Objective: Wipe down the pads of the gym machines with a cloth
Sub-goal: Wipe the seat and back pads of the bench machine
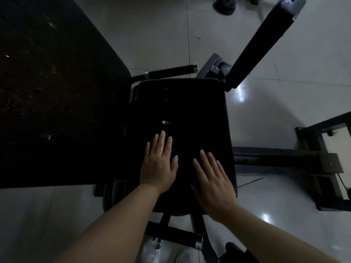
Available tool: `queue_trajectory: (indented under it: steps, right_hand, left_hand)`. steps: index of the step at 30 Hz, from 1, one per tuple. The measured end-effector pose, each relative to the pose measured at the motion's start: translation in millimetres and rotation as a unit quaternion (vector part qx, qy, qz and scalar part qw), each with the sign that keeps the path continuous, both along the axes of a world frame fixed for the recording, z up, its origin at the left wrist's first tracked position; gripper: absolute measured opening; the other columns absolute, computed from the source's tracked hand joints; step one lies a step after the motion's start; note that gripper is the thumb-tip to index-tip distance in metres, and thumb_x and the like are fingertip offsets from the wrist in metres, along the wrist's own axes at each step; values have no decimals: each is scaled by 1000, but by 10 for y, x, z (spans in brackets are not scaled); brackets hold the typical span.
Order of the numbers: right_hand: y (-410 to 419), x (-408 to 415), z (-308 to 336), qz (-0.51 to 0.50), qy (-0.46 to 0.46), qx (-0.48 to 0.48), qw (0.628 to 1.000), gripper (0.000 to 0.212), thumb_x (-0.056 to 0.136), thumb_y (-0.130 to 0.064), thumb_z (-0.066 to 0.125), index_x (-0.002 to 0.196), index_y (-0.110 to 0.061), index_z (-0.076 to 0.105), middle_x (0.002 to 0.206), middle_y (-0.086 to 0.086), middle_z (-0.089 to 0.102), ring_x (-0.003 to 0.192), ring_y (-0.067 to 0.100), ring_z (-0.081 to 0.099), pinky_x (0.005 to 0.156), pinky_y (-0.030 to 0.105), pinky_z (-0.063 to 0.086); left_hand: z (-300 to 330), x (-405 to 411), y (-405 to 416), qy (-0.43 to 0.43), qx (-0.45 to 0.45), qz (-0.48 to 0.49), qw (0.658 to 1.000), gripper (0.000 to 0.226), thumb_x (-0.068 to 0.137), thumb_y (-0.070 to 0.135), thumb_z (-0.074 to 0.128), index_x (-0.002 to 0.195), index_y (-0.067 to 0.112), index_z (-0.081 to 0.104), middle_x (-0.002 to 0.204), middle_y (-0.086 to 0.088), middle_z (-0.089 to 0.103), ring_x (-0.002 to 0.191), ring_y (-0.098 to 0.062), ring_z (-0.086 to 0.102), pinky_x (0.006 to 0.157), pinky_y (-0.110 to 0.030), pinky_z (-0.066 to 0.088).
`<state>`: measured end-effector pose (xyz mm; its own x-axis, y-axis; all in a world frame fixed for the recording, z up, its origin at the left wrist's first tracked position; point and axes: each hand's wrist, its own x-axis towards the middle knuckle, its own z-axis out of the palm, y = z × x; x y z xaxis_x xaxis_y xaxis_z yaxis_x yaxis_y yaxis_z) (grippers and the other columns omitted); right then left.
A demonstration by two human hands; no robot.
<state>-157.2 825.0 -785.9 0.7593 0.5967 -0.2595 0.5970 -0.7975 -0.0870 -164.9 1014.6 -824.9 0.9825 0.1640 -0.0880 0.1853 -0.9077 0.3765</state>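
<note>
a dim gym with a glossy tiled floor [266, 130], and in the middle a black seat pad [180, 114] whose long axis runs straight away from the person. both hands lie flat on its near half, fingers straight, gripping nothing: left hand [158, 164] slightly farther up, right hand [212, 181] nearer the pad's right edge. no cloth can be made out against the dark pad, so i judge the far half the stretch left to wipe.

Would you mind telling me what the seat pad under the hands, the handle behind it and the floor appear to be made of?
The seat pad looks like black vinyl or leather-like upholstery: smooth, with faint glints, though it is very dark. The handle seems to be a black rubber or foam sleeve with shiny metal end rings. The floor appears to be glossy pale tile, judging by the thin joint lines and light reflections.
</note>
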Motion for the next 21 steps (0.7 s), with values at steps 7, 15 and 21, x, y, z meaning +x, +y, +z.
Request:
queue_trajectory:
  steps: [7, 15, 21]
  right_hand:
    - [396, 1354, 23, -37, -26, 8, 999, 64, 96, -52, 15, 151, -20, 9, 159, 5, -3, 146, 20, -7, 118, 36, -1]
    - [749, 1735, 89, -107, -4, 4, 994, 62, 100, -44, 25, 151, -20, 1, 158, 8, -12, 145, 25, -13, 118, 38, -4]
    - [70, 184, 47, -22, -7, 36, 999, 63, 94, -51, 31, 150, -25, 15, 159, 7, 0, 146, 26, -5, 119, 39, 3]
  left_hand:
    - [-15, 10, -6, -9, 0, 8, 1000, 62, 95, 45, 19, 149, 14, 16, 159, -7, 9, 147, -22, 4, 118, -38, -1]
    - [-63, -1, 5, -18, 5, 4, 1000, 62, 95, 46, 19, 149, 15, 16, 159, -5, 6, 146, -18, 0, 119, -42, 5]
    - [-72, 0, 9, -26, 5, -2, 1000, 63, 95, 45, 21, 149, 12, 22, 159, -8, 9, 146, -20, 3, 117, -39, 1]
